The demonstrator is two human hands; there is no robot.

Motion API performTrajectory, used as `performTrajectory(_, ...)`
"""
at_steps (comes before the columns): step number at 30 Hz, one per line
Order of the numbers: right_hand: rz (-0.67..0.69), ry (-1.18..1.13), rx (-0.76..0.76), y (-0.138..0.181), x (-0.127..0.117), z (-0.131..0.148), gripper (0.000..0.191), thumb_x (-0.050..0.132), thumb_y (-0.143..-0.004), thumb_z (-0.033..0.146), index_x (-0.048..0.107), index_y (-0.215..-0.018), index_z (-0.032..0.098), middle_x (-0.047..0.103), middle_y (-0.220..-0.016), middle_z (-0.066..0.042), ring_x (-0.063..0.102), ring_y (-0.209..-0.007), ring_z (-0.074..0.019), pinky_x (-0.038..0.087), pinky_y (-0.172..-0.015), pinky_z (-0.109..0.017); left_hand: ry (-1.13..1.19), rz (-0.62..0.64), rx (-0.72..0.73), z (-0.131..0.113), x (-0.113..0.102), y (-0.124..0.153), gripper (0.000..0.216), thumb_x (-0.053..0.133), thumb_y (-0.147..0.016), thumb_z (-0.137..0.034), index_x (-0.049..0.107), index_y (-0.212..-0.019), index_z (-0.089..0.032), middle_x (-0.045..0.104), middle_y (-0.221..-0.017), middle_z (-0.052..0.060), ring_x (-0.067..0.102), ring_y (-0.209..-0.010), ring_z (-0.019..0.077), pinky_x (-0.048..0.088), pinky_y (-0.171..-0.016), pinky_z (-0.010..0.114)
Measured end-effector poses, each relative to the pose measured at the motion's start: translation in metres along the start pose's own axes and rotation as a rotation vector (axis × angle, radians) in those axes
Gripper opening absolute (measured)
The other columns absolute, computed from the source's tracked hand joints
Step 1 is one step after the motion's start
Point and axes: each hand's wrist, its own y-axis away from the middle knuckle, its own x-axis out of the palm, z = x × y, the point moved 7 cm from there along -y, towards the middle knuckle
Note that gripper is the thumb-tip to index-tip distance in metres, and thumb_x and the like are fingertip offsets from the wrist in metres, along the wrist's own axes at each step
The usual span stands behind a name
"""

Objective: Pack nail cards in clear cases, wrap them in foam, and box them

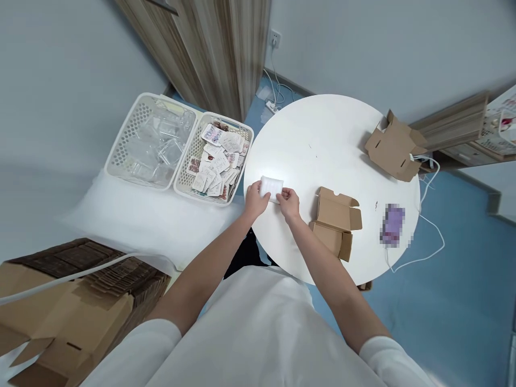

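Between my two hands is a small white wrapped packet (pixel 271 186), roughly rectangular, with a soft, foam-like wrapping; what is inside it is hidden. My left hand (pixel 255 200) grips its left end with the thumb on the near side. At its right end, my right hand (pixel 289 203) pinches the near corner. Both hands are over the left part of a round white table (pixel 314 134). Just right of my right hand lies an opened brown cardboard box (pixel 336 209), its flaps spread.
Another unfolded cardboard box (pixel 393 148) is at the table's far right, near a blurred purple object (pixel 392 224) with a white cable. Left are a basket of clear plastic cases (pixel 155 140) and a basket of printed cards (pixel 220 161). White sheeting (pixel 161 215) and stacked flat cardboard (pixel 92 290) lie nearer.
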Motion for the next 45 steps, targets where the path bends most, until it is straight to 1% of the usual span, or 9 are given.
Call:
performTrajectory(5,0.036,-0.064,-0.026,0.023,-0.022,-0.006,0.033,0.060,-0.064,0.032,0.051,-0.092,0.018,0.061,-0.092,-0.004,0.059,-0.076,-0.0138,0.047,-0.071,-0.029,0.345,0.009,-0.073,0.014,0.003,0.029,0.032,0.051,-0.074,-0.019,0.054,-0.105,-0.014,0.059,-0.098,0.009,0.058,-0.084,0.0151,0.047,-0.077,0.031)
performTrajectory(10,0.070,-0.132,-0.134,0.059,-0.077,0.008,0.032,0.061,-0.064,0.034,0.052,-0.091,0.019,0.062,-0.089,-0.004,0.059,-0.073,-0.0133,0.048,-0.071,-0.029,0.345,0.023,0.019,-0.023,0.018,0.071,0.032,0.055,-0.073,-0.024,0.056,-0.104,-0.016,0.059,-0.099,0.008,0.058,-0.083,0.0141,0.048,-0.071,0.028)
performTrajectory(15,0.057,-0.056,-0.195,0.085,-0.172,0.000,0.027,0.058,-0.066,0.032,0.052,-0.089,0.019,0.062,-0.088,-0.003,0.060,-0.072,-0.0130,0.048,-0.070,-0.029,0.228,0.150,0.164,-0.079,0.074,0.117,0.030,0.055,-0.074,-0.026,0.056,-0.102,-0.019,0.060,-0.101,0.007,0.057,-0.080,0.0131,0.048,-0.066,0.026)
performTrajectory(20,-0.006,0.219,-0.178,0.088,-0.234,-0.043,0.021,0.055,-0.066,0.024,0.049,-0.086,0.022,0.062,-0.081,0.001,0.058,-0.066,-0.0123,0.044,-0.064,-0.027,-0.047,0.238,0.196,-0.088,0.135,0.151,0.022,0.053,-0.074,-0.021,0.053,-0.096,-0.020,0.062,-0.092,0.004,0.058,-0.073,0.0122,0.047,-0.068,0.026)
performTrajectory(26,0.057,0.629,-0.233,0.083,-0.218,-0.075,0.014,0.046,-0.071,0.013,0.047,-0.082,0.022,0.060,-0.075,-0.001,0.055,-0.067,-0.0161,0.035,-0.060,-0.026,-0.527,0.290,0.241,-0.074,0.167,0.165,0.021,0.045,-0.075,-0.012,0.049,-0.094,-0.020,0.061,-0.084,0.003,0.058,-0.075,0.0163,0.045,-0.070,0.030)
performTrajectory(31,0.077,0.789,-0.271,0.079,-0.201,-0.082,0.019,0.040,-0.074,0.007,0.050,-0.085,0.019,0.060,-0.078,-0.007,0.055,-0.071,-0.0187,0.033,-0.060,-0.027,-0.805,0.356,0.402,-0.074,0.179,0.178,0.030,0.042,-0.074,-0.008,0.050,-0.101,-0.016,0.050,-0.110,0.011,0.052,-0.098,0.0227,0.043,-0.078,0.035)
performTrajectory(35,0.083,0.829,-0.287,0.078,-0.200,-0.083,0.020,0.040,-0.077,0.008,0.051,-0.089,0.018,0.060,-0.078,-0.008,0.055,-0.071,-0.0192,0.033,-0.060,-0.028,-0.907,0.480,0.570,-0.073,0.188,0.193,0.030,0.040,-0.075,-0.008,0.053,-0.100,-0.017,0.047,-0.112,0.011,0.049,-0.100,0.0241,0.042,-0.081,0.037)
performTrajectory(41,0.130,0.814,-0.380,0.088,-0.199,-0.079,0.020,0.046,-0.075,0.011,0.052,-0.093,0.017,0.056,-0.091,-0.010,0.055,-0.079,-0.0193,0.038,-0.066,-0.028,-1.016,0.508,0.595,-0.066,0.185,0.197,0.037,0.044,-0.076,-0.014,0.048,-0.112,-0.020,0.046,-0.115,0.011,0.049,-0.099,0.0261,0.041,-0.078,0.039)
performTrajectory(45,0.084,0.637,-0.539,0.102,-0.216,-0.071,0.024,0.044,-0.076,0.015,0.053,-0.098,0.017,0.053,-0.103,-0.009,0.053,-0.090,-0.0186,0.042,-0.075,-0.029,-1.028,0.503,0.620,-0.068,0.183,0.199,0.039,0.049,-0.075,-0.021,0.046,-0.114,-0.020,0.044,-0.116,0.011,0.047,-0.101,0.0272,0.040,-0.079,0.040)
